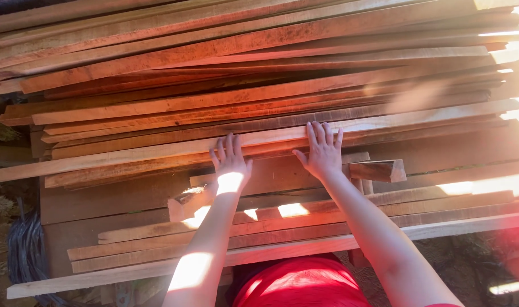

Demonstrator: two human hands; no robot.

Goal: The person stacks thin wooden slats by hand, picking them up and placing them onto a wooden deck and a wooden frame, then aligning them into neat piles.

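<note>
A big stack of long reddish-brown wooden planks fills the view. Both my arms reach forward over it. My left hand [231,162] lies flat with fingers spread, its fingertips on the edge of a long pale plank [128,153] that runs across the middle of the pile. My right hand [323,150] rests just to the right on the same plank, fingers spread over its top edge and thumb out to the left. Neither hand is closed around the wood. Below the hands lie shorter boards [378,169] and more long strips.
Planks of differing lengths jut out at the left end [15,113] and near my body [100,278]. A dark bundle [23,250] lies on the ground at lower left. My red clothing [299,284] shows at the bottom. Strong sunlight glares at the right.
</note>
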